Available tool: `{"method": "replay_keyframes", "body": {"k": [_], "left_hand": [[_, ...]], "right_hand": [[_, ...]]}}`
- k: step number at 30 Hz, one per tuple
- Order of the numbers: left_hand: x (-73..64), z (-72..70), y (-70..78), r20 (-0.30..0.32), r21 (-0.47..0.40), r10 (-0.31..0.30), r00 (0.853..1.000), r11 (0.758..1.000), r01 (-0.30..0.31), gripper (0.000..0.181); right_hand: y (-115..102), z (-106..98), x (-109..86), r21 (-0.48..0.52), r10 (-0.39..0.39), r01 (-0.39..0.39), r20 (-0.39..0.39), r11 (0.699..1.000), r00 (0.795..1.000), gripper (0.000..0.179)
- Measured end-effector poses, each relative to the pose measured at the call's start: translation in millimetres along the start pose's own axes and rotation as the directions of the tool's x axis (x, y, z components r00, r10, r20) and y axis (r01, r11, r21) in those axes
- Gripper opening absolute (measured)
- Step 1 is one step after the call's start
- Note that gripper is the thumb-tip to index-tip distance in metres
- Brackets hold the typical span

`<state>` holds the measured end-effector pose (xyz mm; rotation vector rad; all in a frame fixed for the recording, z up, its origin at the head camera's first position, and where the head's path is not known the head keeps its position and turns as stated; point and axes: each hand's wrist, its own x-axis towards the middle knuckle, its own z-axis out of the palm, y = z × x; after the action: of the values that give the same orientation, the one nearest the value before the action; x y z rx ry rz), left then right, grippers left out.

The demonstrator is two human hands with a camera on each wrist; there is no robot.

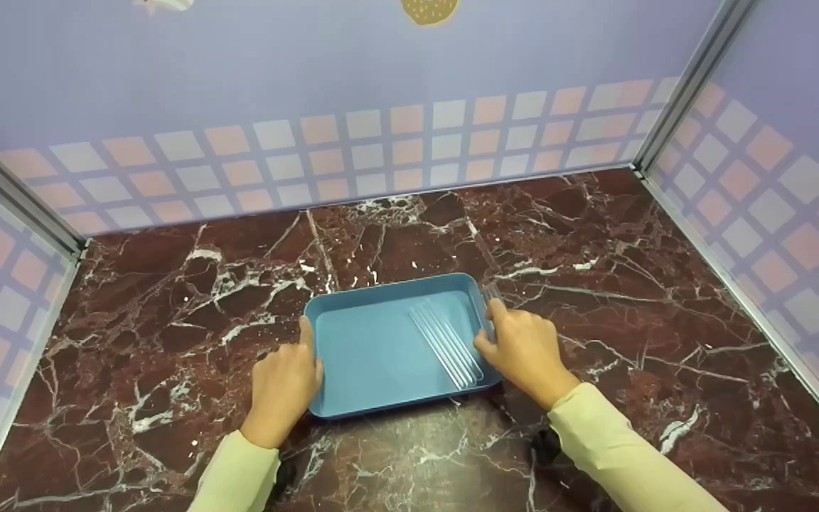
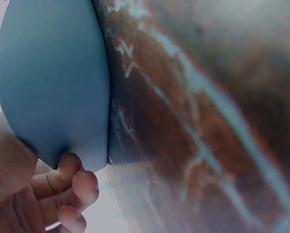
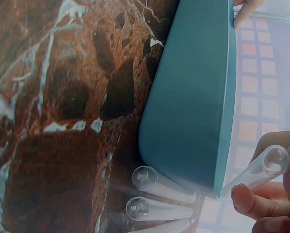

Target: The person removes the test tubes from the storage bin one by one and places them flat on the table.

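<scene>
- fingers (image 2: 85,188) of the left hand (image 1: 285,384) grip the left edge of the blue tray (image 1: 363,355), index stretched along its side.
- right hand (image 1: 527,348), as i read its wrist view, pinches one clear tube (image 3: 251,175) between thumb and fingers, at the tray's right edge.
- i see the tray between both hands, on the dark red marbled surface (image 1: 637,341).
- several slim tubes (image 1: 445,348) lie slantwise, side by side, in the tray's right part; i can't count them cleanly from here.
- other tubes (image 3: 162,209) lie on the marble, just outside the tray's right end.
- lilac wall (image 1: 274,64) behind, pink and white squares low down.
</scene>
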<state>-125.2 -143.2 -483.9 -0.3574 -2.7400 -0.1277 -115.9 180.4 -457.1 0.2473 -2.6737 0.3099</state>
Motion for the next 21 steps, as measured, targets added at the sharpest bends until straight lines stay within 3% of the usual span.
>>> {"method": "replay_keyframes", "body": {"k": [5, 13, 21], "left_hand": [[-0.2, -0.2, 0.1, -0.002, 0.004, 0.0, 1.0, 1.0, 0.0, 0.06], [1.0, -0.4, -0.3, 0.045, -0.009, -0.014, 0.999, 1.0, 0.015, 0.061], [0.0, -0.4, -0.1, 0.038, -0.008, -0.017, 0.999, 1.0, 0.017, 0.06]], "right_hand": [[2.1, 0.7, -0.6, -0.014, 0.004, -0.004, 0.003, 1.0, 1.0, 0.019], [3.9, 3.5, -1.5, -0.021, -0.006, 0.005, -0.038, 1.0, 0.999, 0.019], [4.4, 4.7, -2.6, -0.022, -0.009, 0.008, -0.043, 1.0, 0.999, 0.019]]}}
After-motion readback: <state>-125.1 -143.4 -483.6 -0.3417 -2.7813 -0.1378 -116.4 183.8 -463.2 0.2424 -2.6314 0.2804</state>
